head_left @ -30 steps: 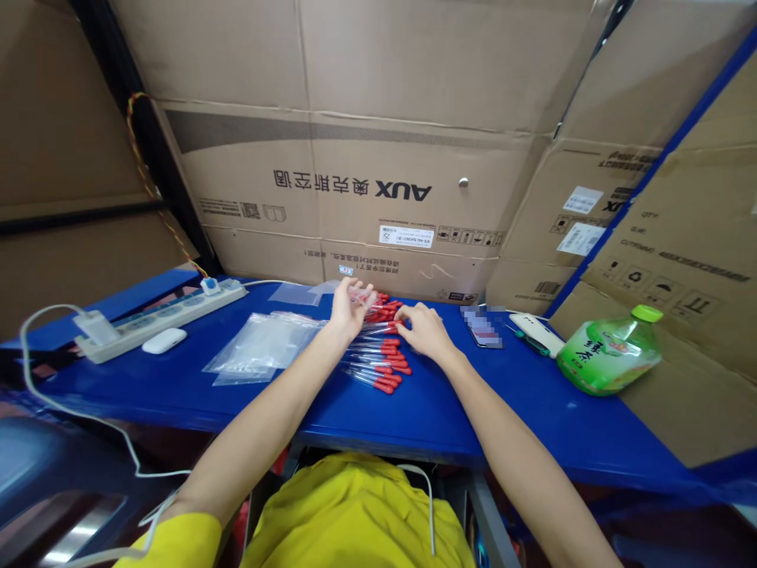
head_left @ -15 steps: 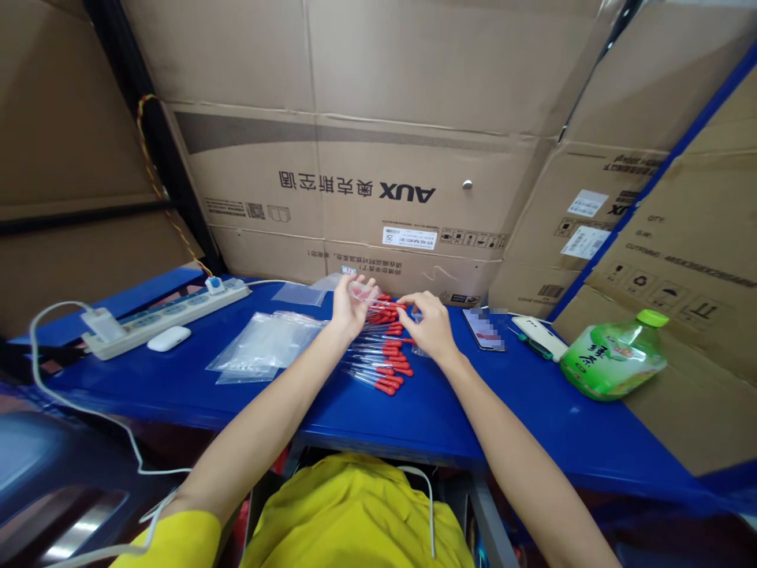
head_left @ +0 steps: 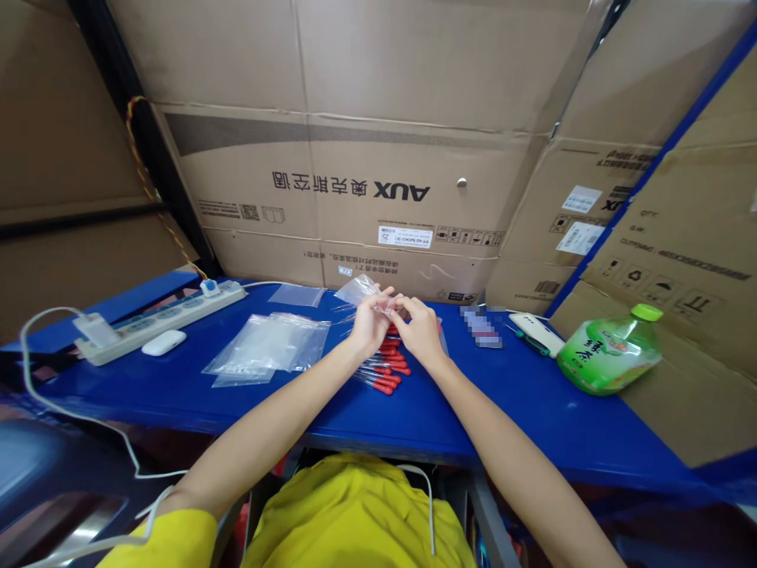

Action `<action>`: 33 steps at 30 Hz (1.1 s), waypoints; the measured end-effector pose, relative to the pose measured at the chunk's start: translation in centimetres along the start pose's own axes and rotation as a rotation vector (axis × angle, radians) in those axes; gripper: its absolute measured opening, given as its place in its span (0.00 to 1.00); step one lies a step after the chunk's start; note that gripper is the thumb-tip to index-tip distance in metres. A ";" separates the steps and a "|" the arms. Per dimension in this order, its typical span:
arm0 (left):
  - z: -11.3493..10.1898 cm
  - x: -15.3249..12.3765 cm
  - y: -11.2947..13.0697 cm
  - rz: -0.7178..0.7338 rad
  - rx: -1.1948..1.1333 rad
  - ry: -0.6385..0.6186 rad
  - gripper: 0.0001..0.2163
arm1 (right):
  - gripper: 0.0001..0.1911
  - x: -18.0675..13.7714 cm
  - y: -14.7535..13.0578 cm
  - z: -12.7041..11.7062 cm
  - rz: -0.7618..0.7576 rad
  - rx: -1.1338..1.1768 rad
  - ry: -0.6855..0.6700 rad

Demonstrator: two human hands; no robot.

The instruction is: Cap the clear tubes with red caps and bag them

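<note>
My left hand (head_left: 370,325) and my right hand (head_left: 419,330) meet above the middle of the blue table (head_left: 502,410), fingers pinched together on a small clear plastic bag (head_left: 362,289) that sticks up to the left of them. Whether anything is inside the bag I cannot make out. Under the hands lies a row of several clear tubes with red caps (head_left: 390,372). A pile of empty clear bags (head_left: 269,347) lies to the left of my left forearm.
A white power strip (head_left: 159,315) with a plugged charger and a white earbud case (head_left: 164,341) sit at the left. A phone (head_left: 482,326), a white device (head_left: 535,331) and a green bottle (head_left: 609,353) lie at the right. Cardboard boxes (head_left: 355,181) wall the back.
My hands have come together above the tubes. The left hand shifted right and the right hand rose, both now pinching the clear bag, which stands higher than before.
</note>
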State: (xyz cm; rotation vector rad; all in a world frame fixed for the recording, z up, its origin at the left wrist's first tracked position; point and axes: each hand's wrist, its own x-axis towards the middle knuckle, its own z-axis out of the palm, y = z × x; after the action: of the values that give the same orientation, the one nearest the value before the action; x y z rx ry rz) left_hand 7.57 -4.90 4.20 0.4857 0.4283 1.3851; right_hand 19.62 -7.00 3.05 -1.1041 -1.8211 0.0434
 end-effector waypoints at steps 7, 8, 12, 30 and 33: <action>0.1 0.1 -0.1 -0.031 -0.030 -0.018 0.20 | 0.09 0.1 0.3 0.0 0.072 -0.024 0.055; 0.0 0.2 0.1 -0.031 -0.028 0.001 0.18 | 0.09 0.2 0.5 -0.2 0.078 -0.030 0.041; -0.6 1.3 1.4 -0.010 0.032 0.145 0.08 | 0.07 0.7 1.8 -1.7 0.128 -0.168 -0.106; -1.7 3.4 5.7 0.121 -0.135 0.178 0.04 | 0.05 1.3 3.4 -4.3 0.025 -0.104 -0.277; -1.7 3.5 6.4 0.179 -0.190 0.181 0.06 | 0.05 1.5 2.4 -4.5 -0.073 -0.013 -0.050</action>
State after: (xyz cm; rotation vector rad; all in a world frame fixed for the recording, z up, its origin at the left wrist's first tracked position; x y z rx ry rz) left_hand 1.82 -0.57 6.34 0.2477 0.4015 1.6333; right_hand 24.34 -6.45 5.35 -1.0536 -1.9073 0.0166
